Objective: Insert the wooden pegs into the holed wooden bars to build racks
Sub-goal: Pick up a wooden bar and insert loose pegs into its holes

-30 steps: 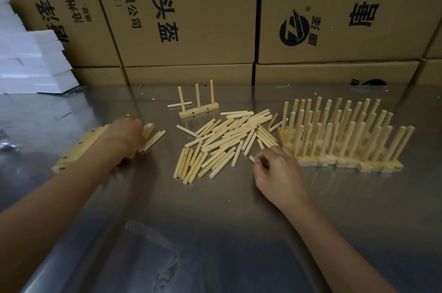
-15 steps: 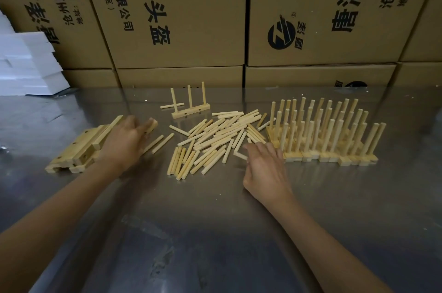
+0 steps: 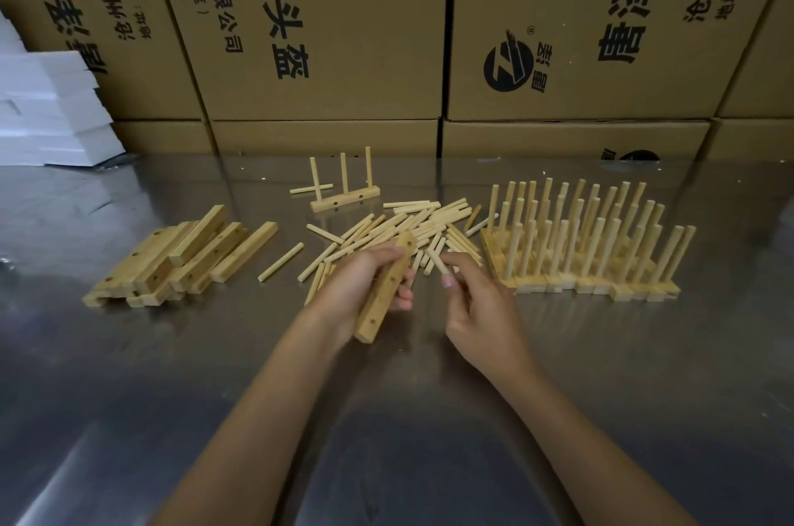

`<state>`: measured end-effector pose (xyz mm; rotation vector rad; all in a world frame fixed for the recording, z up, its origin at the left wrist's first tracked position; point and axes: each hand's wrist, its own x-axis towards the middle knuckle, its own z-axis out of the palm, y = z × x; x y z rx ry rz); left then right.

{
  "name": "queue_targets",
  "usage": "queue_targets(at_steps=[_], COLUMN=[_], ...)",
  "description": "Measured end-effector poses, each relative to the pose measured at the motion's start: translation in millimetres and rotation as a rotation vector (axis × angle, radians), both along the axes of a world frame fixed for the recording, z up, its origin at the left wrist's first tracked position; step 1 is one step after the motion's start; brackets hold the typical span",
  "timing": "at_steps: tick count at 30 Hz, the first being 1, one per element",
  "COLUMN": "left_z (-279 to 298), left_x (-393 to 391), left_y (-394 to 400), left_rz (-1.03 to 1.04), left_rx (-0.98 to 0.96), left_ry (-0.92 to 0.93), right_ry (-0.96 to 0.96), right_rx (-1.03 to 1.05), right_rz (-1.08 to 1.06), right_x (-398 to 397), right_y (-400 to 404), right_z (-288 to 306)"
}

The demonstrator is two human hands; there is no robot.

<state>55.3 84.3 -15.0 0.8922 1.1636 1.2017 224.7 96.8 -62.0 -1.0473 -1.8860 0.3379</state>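
Left hand (image 3: 365, 285): gripped the pale holed wooden bar (image 3: 383, 292) at frame centre, holes facing me.
Right hand (image 3: 477, 302): pinched one short round wooden peg (image 3: 436, 259); I judged it should enter square.

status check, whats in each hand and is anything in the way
Left hand grips holed bar, no pegs in. Right hand pinches one peg. Nothing between them.

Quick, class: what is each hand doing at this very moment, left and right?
Left hand: closed around a holed wooden bar, held above the table.
Right hand: pinching a single wooden peg near the bar's far end.
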Motion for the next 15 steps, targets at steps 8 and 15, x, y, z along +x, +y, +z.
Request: queue_targets(at_steps=[8,15], left_z=[-10.5,-8.9], left_x=[3.1,7.5], left_y=[-3.8,-4.5], left_rz=[-0.057,-0.023], left_rx=[-0.031,-0.044], left_ry=[0.046,0.023], right_ry=[0.071,0.038], right_rx=[-0.032,-0.014], right_rz=[0.036,0.038], right_x=[-1.9,-0.4], right_y=[4.8,3.1], right_z=[-3.4,-0.8])
